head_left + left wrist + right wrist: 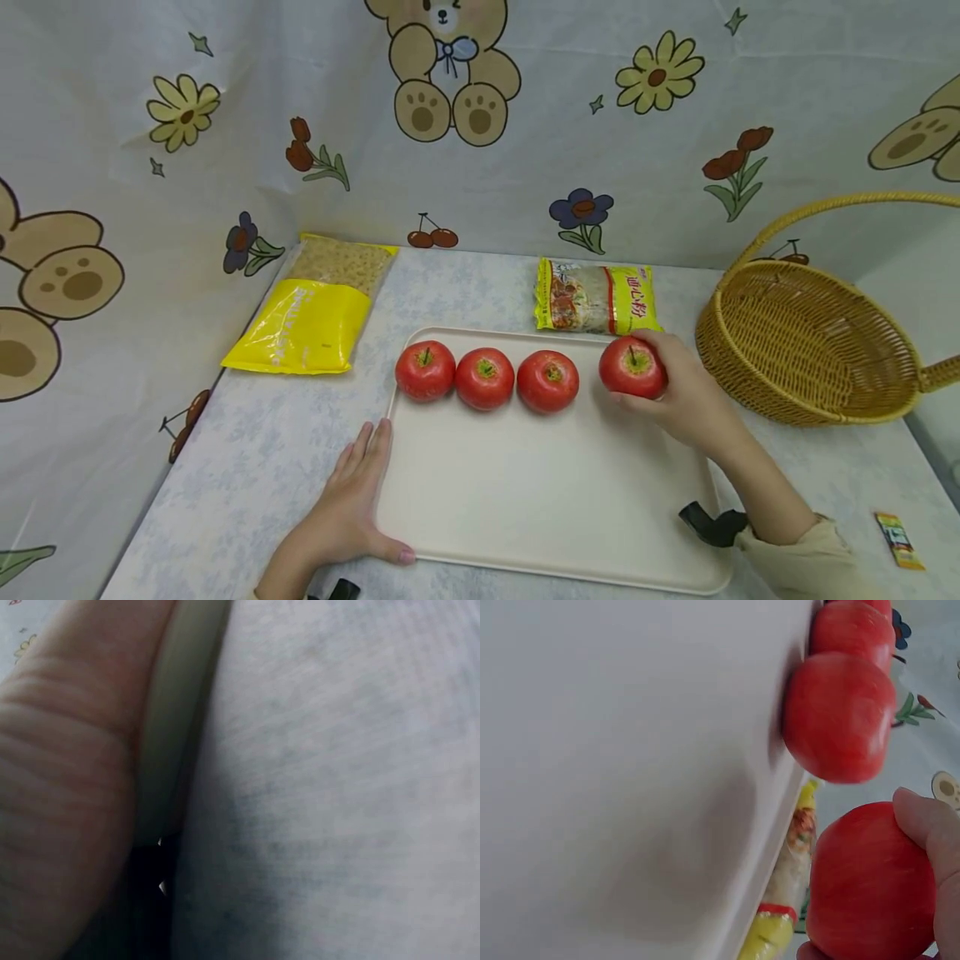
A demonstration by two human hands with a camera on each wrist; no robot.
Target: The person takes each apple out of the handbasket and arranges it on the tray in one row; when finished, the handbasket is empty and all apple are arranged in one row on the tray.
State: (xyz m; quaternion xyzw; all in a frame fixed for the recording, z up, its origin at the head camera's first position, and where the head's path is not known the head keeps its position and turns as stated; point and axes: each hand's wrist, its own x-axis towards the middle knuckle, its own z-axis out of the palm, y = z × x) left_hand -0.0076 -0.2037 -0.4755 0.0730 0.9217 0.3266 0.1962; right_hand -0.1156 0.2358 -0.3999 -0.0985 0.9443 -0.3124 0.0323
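My right hand (686, 396) grips a red apple (632, 367) over the far right part of a white tray (540, 492). In the right wrist view, thumb and fingers wrap the held apple (871, 885). Three more red apples stand in a row along the tray's far edge: a left one (425, 371), a middle one (484, 379) and a right one (548, 382), with a gap between the row and the held apple. My left hand (352, 492) rests at the tray's left edge, fingers straight, thumb at the near corner. The left wrist view mostly shows blurred tabletop and the hand's side.
A yellow pasta bag (307, 317) lies at the back left. Behind the tray lies a smaller noodle packet (596, 297). A wicker basket (806, 342) with a tall handle stands at the right. A small sachet (898, 540) lies near the right table edge.
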